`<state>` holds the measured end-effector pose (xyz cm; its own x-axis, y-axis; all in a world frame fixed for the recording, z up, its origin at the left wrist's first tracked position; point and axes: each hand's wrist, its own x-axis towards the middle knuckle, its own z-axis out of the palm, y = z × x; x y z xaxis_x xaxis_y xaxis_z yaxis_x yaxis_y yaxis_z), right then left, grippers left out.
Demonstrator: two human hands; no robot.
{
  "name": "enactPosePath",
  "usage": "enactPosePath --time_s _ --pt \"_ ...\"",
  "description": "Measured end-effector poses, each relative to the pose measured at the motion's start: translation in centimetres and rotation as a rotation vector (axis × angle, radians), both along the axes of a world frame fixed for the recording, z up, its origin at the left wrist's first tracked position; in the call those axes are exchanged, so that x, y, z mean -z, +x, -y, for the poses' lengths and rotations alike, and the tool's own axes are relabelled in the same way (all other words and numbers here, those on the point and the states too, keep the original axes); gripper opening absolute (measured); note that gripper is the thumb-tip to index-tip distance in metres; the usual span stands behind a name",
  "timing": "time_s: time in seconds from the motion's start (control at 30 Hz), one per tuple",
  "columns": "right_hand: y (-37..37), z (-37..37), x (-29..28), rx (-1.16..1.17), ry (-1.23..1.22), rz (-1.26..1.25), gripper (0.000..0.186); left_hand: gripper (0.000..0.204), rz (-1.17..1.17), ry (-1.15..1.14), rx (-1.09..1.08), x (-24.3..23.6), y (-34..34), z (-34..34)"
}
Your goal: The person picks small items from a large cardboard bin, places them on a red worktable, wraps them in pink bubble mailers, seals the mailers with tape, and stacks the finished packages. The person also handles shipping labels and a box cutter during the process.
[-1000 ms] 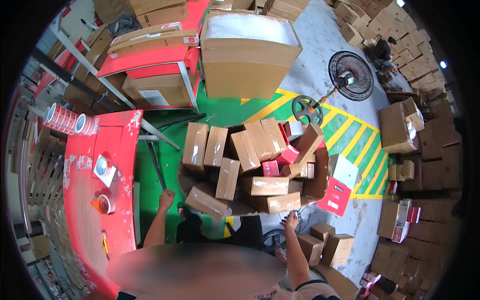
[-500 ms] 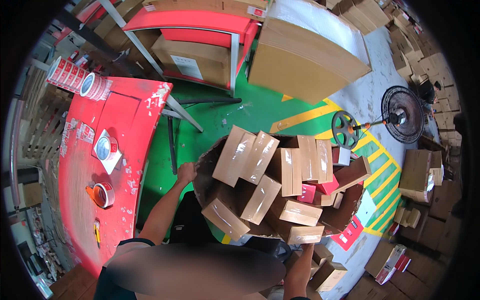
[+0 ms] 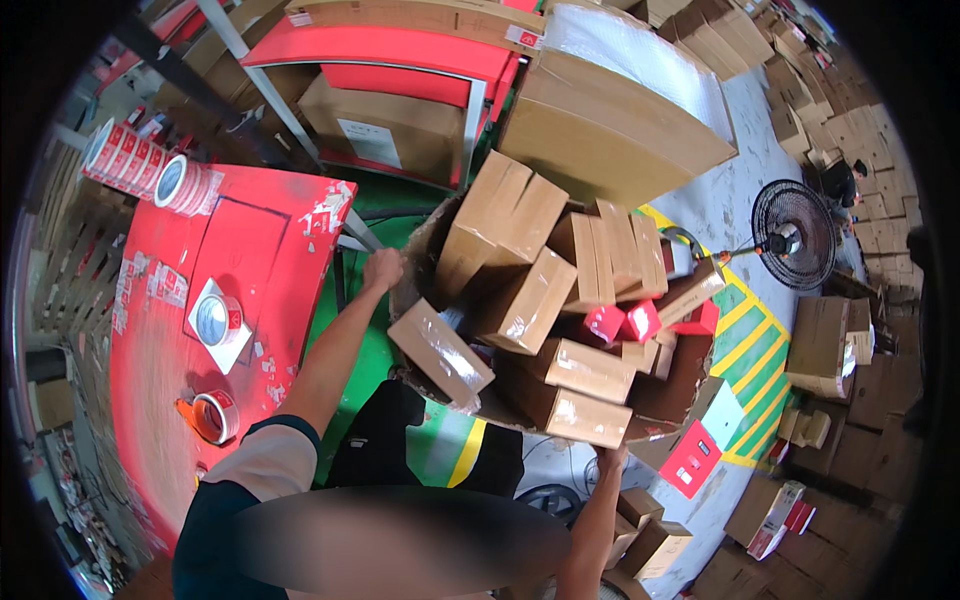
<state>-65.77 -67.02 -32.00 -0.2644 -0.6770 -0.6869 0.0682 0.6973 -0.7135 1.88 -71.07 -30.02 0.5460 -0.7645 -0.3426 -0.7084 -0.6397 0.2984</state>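
I hold a large open cardboard bin (image 3: 422, 248) tilted up in front of me, filled with several brown taped cartons (image 3: 520, 300) and a few small red boxes (image 3: 640, 320). My left hand (image 3: 383, 268) grips the bin's left rim, beside the red table. My right hand (image 3: 612, 462) grips its lower right edge, under a long brown carton (image 3: 575, 415). A carton wrapped in clear tape (image 3: 440, 350) leans against the near edge of the bin.
A red table (image 3: 240, 300) on my left carries tape rolls (image 3: 215, 415), a tape roll on a white pad (image 3: 218, 320) and stacked rolls (image 3: 130, 160). A big brown carton (image 3: 610, 130) and red shelving (image 3: 400, 50) stand ahead. A floor fan (image 3: 790, 235) and piled boxes (image 3: 830, 340) lie right.
The bin of cartons has come closer and tipped further toward me. My left hand has moved up along its left rim; the right hand stays under the lower right edge.
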Motion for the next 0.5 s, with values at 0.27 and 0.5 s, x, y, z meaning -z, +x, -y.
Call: enactPosePath --time_s 0.27,0.5 --pt "6.8 0.0 1.7 0.212 0.068 0.161 0.036 0.034 0.034 0.067 -0.002 1.2 1.8 1.1" --pt "9.7 -3.0 -5.4 -0.255 0.111 -0.179 0.039 0.080 -0.419 -0.359 -0.556 -2.0 -1.3 -4.5"
